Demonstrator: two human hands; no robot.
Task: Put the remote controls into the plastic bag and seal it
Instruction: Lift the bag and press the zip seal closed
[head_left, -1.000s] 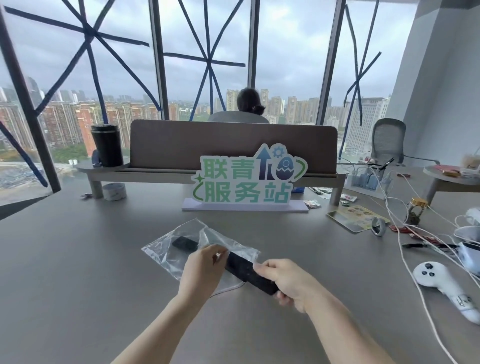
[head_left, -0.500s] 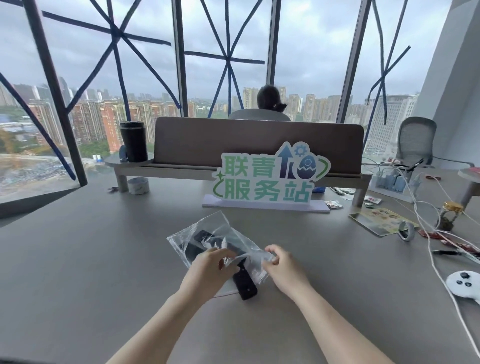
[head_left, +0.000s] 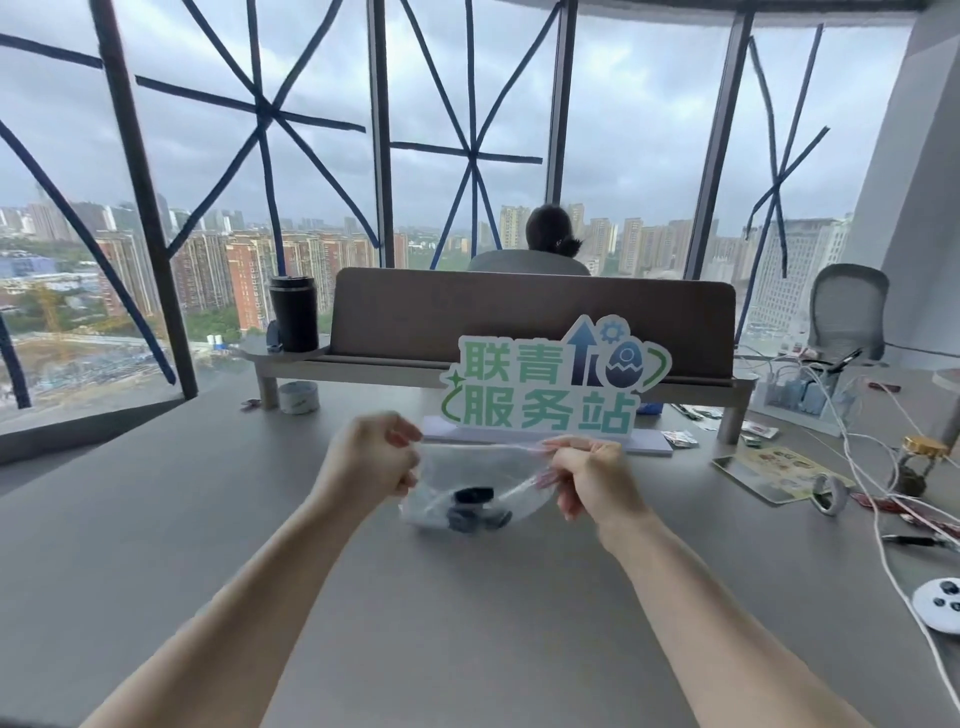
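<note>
A clear plastic bag (head_left: 467, 470) hangs upright above the grey table (head_left: 208, 519), its mouth on top. My left hand (head_left: 371, 460) pinches the left end of the mouth and my right hand (head_left: 589, 475) pinches the right end, so the top edge is stretched between them. Black remote controls (head_left: 470, 506) lie inside at the bottom of the bag, seen end-on; how many I cannot tell.
A green and white sign (head_left: 550, 387) stands just behind the bag before a brown divider (head_left: 519, 317). White cables (head_left: 872, 493), a white controller (head_left: 940, 605), a card and small items lie to the right. A black tumbler (head_left: 293, 312) and tape roll (head_left: 298, 397) are at the back left.
The black remote went from my right hand fully into the bag. Both hands then lifted the bag off the table and now hold its mouth stretched out.
</note>
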